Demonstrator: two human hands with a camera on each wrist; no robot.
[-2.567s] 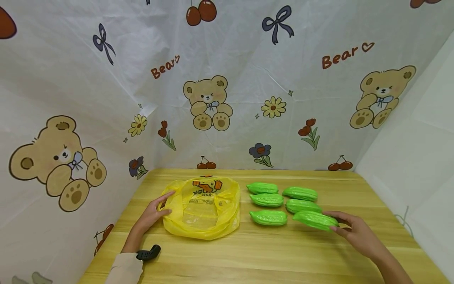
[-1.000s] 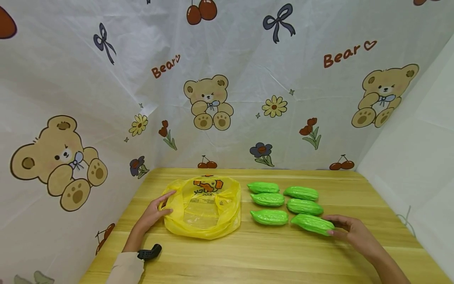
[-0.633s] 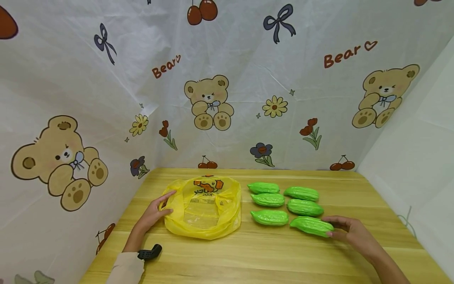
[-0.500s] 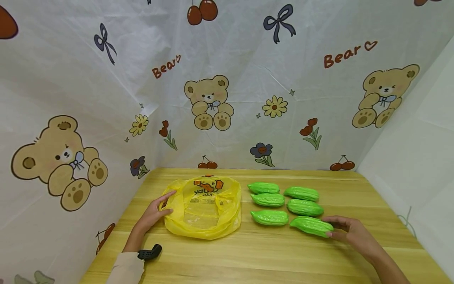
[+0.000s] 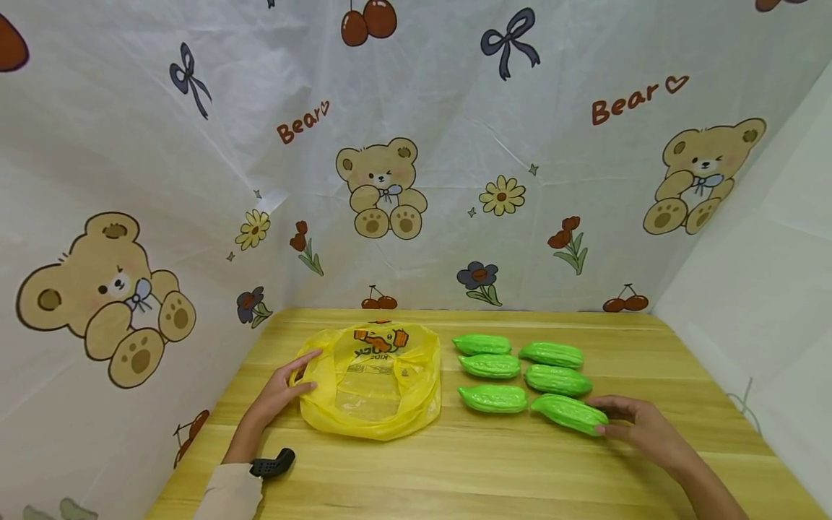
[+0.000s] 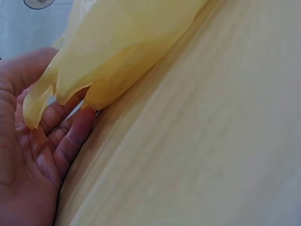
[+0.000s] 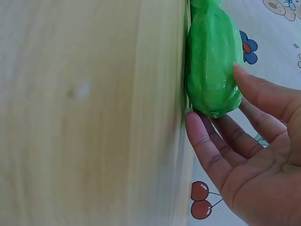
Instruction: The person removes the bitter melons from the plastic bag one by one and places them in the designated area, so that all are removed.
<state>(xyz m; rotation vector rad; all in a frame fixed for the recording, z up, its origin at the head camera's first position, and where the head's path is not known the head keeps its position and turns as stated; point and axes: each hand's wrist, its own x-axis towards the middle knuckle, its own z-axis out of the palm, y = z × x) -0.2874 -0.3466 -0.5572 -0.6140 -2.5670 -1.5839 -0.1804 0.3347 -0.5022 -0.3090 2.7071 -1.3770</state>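
At the left of the table, my left hand [image 5: 278,390] grips the side of a yellow plastic bag [image 5: 416,404] that stands with its mouth wide. In the left wrist view the thin film of the bag [image 6: 127,47] passes between thumb and fingers. On the right, my right hand [image 5: 643,427] holds the blunt end of a green bitter melon [image 5: 567,414], the nearest one in the right column. The right wrist view has the thumb on the side of this melon [image 7: 214,66] and the other fingers round its end. It lies low at the wooden surface.
Two more bitter melons, one at the back [image 5: 552,354] and one in the middle [image 5: 557,380], lie behind the held one. Three others, including a front one [image 5: 494,399], form a column between them and the bag. A bear-printed cloth [image 5: 442,238] hangs behind the wooden table [image 5: 416,480].
My right hand has brought its bitter melon down and slightly left, to the front of the right column. The left hand and the bag have stayed in place.
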